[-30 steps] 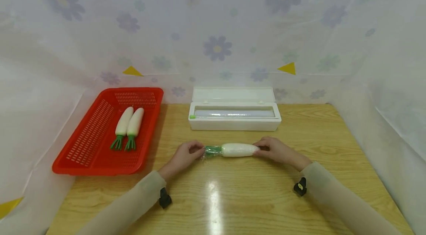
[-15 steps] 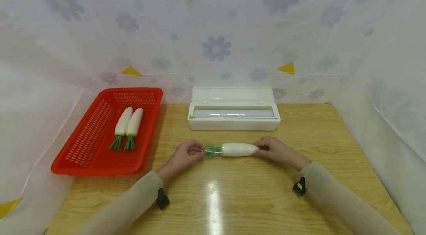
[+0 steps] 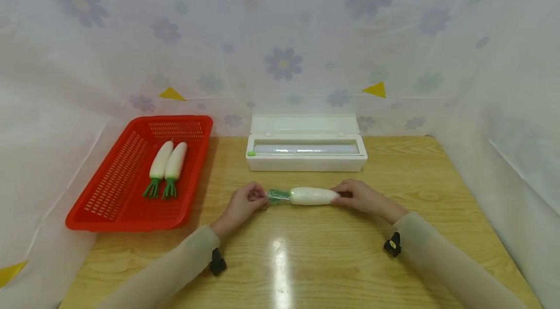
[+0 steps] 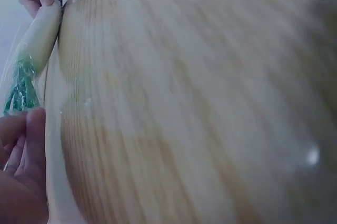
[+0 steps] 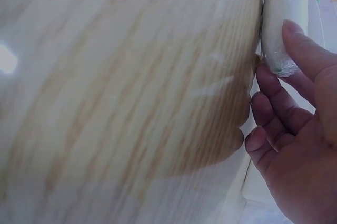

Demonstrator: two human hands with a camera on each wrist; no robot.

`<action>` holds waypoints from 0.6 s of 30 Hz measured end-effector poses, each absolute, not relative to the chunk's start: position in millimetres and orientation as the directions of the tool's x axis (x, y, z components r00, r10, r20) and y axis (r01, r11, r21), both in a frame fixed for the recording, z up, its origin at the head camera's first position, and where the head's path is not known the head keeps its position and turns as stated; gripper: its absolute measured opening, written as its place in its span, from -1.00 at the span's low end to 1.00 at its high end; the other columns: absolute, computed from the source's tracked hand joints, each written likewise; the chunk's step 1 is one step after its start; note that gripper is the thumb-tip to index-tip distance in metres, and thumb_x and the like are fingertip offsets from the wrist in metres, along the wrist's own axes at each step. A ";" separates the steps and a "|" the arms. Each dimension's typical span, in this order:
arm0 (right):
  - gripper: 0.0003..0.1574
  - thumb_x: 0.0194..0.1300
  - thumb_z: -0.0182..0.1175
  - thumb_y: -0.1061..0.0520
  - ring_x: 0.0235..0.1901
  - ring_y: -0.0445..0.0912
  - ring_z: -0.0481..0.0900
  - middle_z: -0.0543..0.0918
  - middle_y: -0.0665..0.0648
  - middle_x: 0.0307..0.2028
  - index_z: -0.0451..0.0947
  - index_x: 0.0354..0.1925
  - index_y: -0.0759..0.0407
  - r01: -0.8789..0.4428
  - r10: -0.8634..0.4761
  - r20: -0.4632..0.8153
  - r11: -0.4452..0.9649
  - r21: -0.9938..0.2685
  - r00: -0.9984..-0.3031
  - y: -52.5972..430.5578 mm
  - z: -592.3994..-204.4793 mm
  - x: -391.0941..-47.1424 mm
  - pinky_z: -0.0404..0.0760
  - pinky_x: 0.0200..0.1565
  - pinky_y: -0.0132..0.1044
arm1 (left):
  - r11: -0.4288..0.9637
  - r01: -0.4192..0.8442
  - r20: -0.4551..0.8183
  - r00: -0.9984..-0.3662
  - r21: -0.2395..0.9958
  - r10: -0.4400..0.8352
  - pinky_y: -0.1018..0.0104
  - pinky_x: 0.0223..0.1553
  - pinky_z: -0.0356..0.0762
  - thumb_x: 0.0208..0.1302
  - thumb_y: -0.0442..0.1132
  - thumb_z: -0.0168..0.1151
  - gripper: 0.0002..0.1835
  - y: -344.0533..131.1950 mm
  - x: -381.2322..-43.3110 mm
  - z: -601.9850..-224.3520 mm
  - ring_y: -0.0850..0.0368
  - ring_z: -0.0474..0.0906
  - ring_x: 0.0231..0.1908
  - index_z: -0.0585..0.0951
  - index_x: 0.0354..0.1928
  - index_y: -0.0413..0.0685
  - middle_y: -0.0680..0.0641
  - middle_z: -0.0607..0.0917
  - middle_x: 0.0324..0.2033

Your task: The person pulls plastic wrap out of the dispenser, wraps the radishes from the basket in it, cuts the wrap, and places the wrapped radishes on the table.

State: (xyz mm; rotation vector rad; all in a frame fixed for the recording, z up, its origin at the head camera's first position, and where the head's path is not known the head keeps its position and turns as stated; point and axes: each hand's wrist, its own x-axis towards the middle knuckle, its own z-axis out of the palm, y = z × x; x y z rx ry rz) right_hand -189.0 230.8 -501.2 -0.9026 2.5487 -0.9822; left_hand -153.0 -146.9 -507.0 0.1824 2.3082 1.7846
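A white radish [image 3: 311, 196] with green stalks, wrapped in clear plastic film, lies crosswise in front of the white box. At its leafy end my left hand [image 3: 242, 203] pinches the film between thumb and fingers. My right hand [image 3: 359, 197] holds the tapered tip, thumb on the near side. In the left wrist view the film [image 4: 23, 84] gathers around the stalks just beyond the thumb. The right wrist view shows crinkled film [image 5: 286, 67] at the tip, with the thumb lying along the radish.
Behind the radish stands an open white cling film box [image 3: 306, 163] with a film roll [image 3: 306, 149] inside. To the left, a red basket [image 3: 124, 219] holds two unwrapped radishes [image 3: 168, 163]. A flower-patterned sheet [image 3: 284, 22] hangs behind the wooden table [image 3: 350, 270].
The loose film at the leafy end is drawn in closer around the stalks. My left fingers have shifted slightly there, while the right hand keeps its place at the tip.
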 end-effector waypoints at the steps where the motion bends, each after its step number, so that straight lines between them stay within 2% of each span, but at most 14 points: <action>1: -0.60 0.45 0.33 -0.01 -0.23 -0.22 0.55 0.70 -0.03 -0.19 0.74 0.11 0.18 -0.461 -0.637 -0.017 0.576 -0.675 -0.771 230.7 -501.6 -189.0 0.54 -0.18 -0.25 | 0.261 -0.033 -0.090 -0.974 0.965 0.209 0.34 -0.26 0.70 0.31 -0.49 0.38 -0.90 -145.9 -153.1 -506.7 0.03 0.76 -0.28 0.62 -0.21 -0.33 -0.20 0.77 -0.32; 4: -0.61 0.45 0.34 -0.01 -0.24 -0.23 0.54 0.70 -0.04 -0.19 0.74 0.11 0.17 -0.466 -0.635 -0.012 0.580 -0.668 -0.772 231.0 -502.0 -188.9 0.54 -0.18 -0.26 | 0.309 0.006 -0.045 -0.986 0.951 0.158 0.38 -0.22 0.65 0.29 -0.46 0.42 -0.94 -143.6 -153.6 -506.7 0.10 0.73 -0.26 0.72 -0.23 -0.28 -0.15 0.80 -0.30; 8: -0.61 0.45 0.34 -0.01 -0.24 -0.23 0.53 0.69 -0.06 -0.19 0.74 0.12 0.15 -0.464 -0.632 -0.021 0.591 -0.661 -0.775 230.7 -502.2 -188.9 0.53 -0.18 -0.25 | 0.338 0.012 -0.026 -0.994 0.941 0.109 0.41 -0.17 0.60 0.30 -0.42 0.43 -0.91 -142.3 -155.8 -508.2 0.18 0.67 -0.19 0.80 -0.18 -0.20 -0.09 0.81 -0.22; 14: -0.60 0.45 0.33 -0.02 -0.21 -0.21 0.54 0.69 -0.04 -0.16 0.73 0.14 0.15 -0.482 -0.637 -0.014 0.596 -0.642 -0.770 229.8 -501.4 -188.6 0.54 -0.16 -0.23 | 0.286 -0.030 -0.061 -0.993 0.958 0.098 0.41 -0.28 0.63 0.36 -0.45 0.35 -0.87 -138.5 -160.0 -509.4 0.20 0.68 -0.30 0.75 -0.10 -0.31 -0.17 0.81 -0.23; 18: -0.59 0.46 0.33 -0.01 -0.22 -0.20 0.54 0.70 -0.02 -0.17 0.73 0.13 0.18 -0.507 -0.647 0.010 0.588 -0.631 -0.762 229.4 -500.2 -187.8 0.54 -0.18 -0.23 | 0.201 -0.087 -0.106 -0.991 0.976 0.087 0.38 -0.33 0.63 0.48 -0.43 0.22 -0.87 -136.8 -161.2 -508.6 0.14 0.73 -0.33 0.68 -0.07 -0.37 -0.24 0.81 -0.26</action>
